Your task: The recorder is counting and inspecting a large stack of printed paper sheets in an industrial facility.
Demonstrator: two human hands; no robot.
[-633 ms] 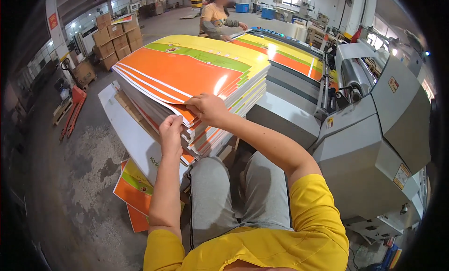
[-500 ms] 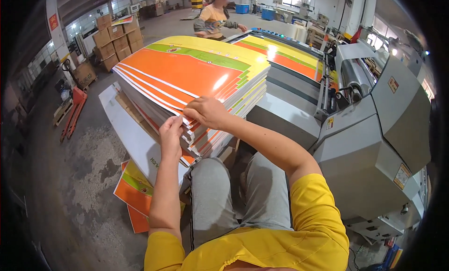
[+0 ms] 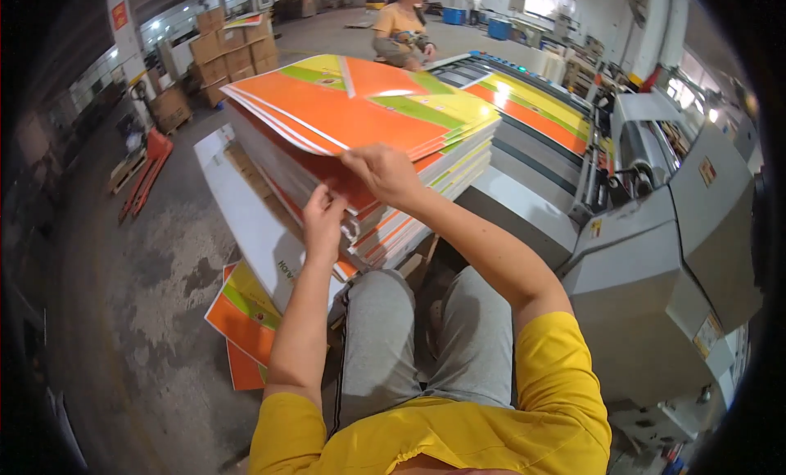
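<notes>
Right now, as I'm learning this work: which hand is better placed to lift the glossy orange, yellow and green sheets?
Probably the right hand: it holds the raised edge of the glossy sheets. The left hand sits lower, apart from that edge, beside the paper stack.

Sheet stack (image 3: 446, 162) blocking ahead, grey machine (image 3: 634, 274) right, open floor (image 3: 151, 303) left

Your printed sheets (image 3: 311, 115) look like smooth, pretty glossy paper tbh, your trousers (image 3: 378, 344) are matt cloth, and that floor (image 3: 155, 295) looks kinda rough.
</notes>
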